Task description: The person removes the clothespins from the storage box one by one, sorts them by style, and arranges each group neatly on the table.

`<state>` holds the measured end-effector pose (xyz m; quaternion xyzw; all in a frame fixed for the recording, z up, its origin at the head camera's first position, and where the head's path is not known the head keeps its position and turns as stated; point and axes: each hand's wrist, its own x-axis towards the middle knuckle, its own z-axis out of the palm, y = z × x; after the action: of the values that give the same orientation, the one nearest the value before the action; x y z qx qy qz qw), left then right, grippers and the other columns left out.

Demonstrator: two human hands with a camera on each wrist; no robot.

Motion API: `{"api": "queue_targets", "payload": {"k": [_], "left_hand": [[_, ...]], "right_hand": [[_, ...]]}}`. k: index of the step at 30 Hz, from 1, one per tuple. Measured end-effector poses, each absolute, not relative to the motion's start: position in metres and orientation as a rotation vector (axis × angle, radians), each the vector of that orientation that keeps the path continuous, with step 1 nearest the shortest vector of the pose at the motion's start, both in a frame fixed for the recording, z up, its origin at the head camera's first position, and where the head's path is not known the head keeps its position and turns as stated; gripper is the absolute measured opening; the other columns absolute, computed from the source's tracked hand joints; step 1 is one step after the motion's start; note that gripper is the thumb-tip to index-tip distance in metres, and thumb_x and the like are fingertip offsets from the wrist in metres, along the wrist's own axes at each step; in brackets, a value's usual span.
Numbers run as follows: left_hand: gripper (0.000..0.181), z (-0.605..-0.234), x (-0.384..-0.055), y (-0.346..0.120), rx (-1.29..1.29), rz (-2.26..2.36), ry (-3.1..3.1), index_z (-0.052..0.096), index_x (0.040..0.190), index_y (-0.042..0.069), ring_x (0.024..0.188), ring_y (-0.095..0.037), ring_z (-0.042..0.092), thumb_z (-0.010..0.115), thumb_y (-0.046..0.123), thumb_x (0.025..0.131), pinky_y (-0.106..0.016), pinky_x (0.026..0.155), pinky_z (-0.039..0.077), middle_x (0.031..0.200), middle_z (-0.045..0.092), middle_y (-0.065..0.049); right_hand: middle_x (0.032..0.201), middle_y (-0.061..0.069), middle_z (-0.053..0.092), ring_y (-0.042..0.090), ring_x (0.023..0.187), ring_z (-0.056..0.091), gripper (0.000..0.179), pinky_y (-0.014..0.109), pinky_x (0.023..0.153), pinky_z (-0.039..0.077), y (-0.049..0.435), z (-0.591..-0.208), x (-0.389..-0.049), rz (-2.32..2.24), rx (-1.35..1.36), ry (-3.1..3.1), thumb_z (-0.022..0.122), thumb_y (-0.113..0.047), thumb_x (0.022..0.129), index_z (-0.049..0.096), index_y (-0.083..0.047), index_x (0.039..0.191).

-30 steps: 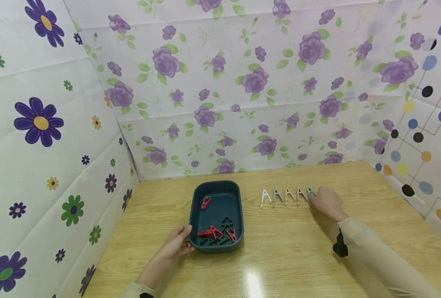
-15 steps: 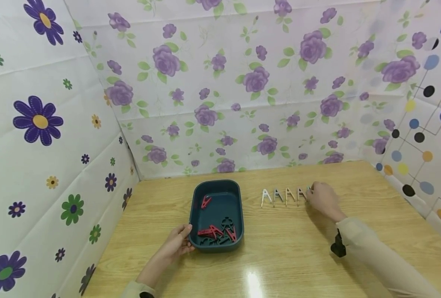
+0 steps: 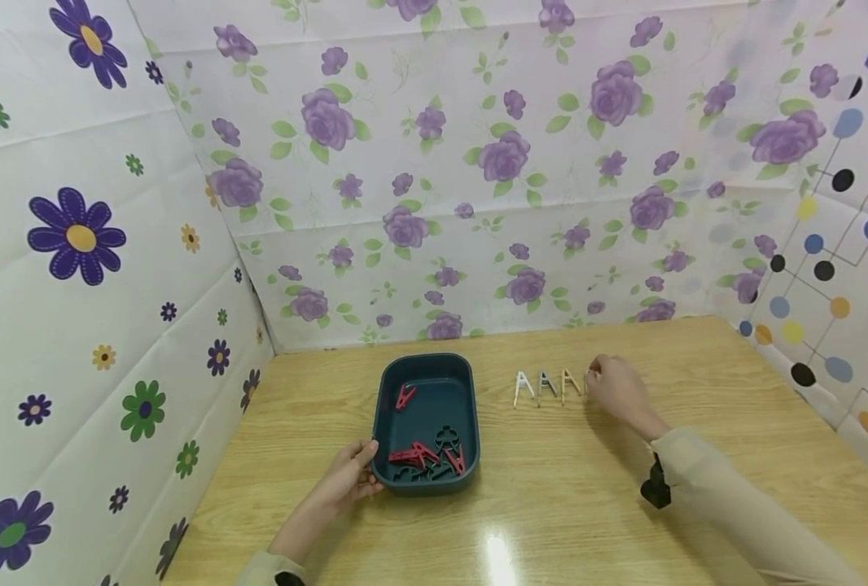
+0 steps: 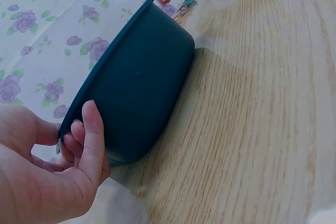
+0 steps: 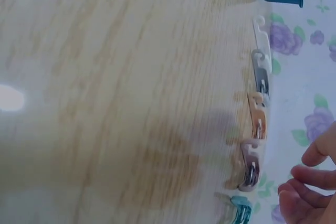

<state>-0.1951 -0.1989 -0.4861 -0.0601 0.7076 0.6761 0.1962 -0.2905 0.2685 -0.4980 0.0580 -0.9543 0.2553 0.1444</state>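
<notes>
My left hand [image 3: 349,474] grips the near left corner of a dark teal bin [image 3: 425,490]; in the left wrist view the thumb and fingers pinch its rim. Inside the bin lie several red clothespins [image 3: 425,453] and dark green clips [image 3: 446,437]. My right hand [image 3: 620,393] hovers over the right end of a row of clothespins, fingers loosely bent and holding nothing. In the right wrist view the row shows white [image 5: 263,43], grey [image 5: 260,72], peach [image 5: 256,114], mauve [image 5: 250,165] and teal [image 5: 242,211] clothespins. The head view hides the last two behind the hand.
The wooden table [image 3: 537,488] carries the bin left of the clothespin row. A floral cloth [image 3: 434,203] hangs behind the table. Patterned cloths close off the left [image 3: 111,342] and right sides.
My right hand has shifted left along the row, from the teal clothespin towards the mauve one, covering it in the head view. The left hand and the bin have stayed put.
</notes>
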Motion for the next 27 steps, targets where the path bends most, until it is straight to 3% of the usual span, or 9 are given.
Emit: {"api": "queue_targets", "payload": {"k": [8,20,27], "left_hand": [[0.047,-0.487,-0.196,-0.200,-0.148,1.897,1.976,0.039,0.130,-0.006,0.066,-0.007,0.047,0.044,0.032,0.104,-0.019,0.065,0.053,0.077,0.051,0.000],[0.051,-0.487,-0.194,-0.199,-0.154,1.872,2.008,0.038,0.133,-0.008,0.068,-0.009,0.047,0.044,0.033,0.104,-0.020,0.066,0.054,0.082,0.049,-0.001],[0.050,-0.488,-0.194,-0.199,-0.158,1.870,2.006,0.040,0.132,-0.008,0.068,-0.008,0.048,0.043,0.033,0.104,-0.021,0.066,0.054,0.081,0.051,0.000]], "right_hand": [[0.095,0.023,0.065,0.025,0.075,0.061,0.024,0.040,0.065,0.053,0.254,-0.500,-0.292,0.812,0.230,-2.732,0.052,-0.010,0.093,0.063,0.007,0.106],[0.083,0.014,0.067,0.011,0.052,0.053,0.022,0.025,0.046,0.044,0.230,-0.498,-0.290,0.886,0.320,-2.743,0.053,-0.011,0.094,0.063,0.005,0.105],[0.080,0.009,0.068,0.010,0.056,0.055,0.017,0.025,0.050,0.044,0.212,-0.494,-0.286,0.885,0.364,-2.755,0.056,-0.012,0.094,0.065,0.000,0.101]]}}
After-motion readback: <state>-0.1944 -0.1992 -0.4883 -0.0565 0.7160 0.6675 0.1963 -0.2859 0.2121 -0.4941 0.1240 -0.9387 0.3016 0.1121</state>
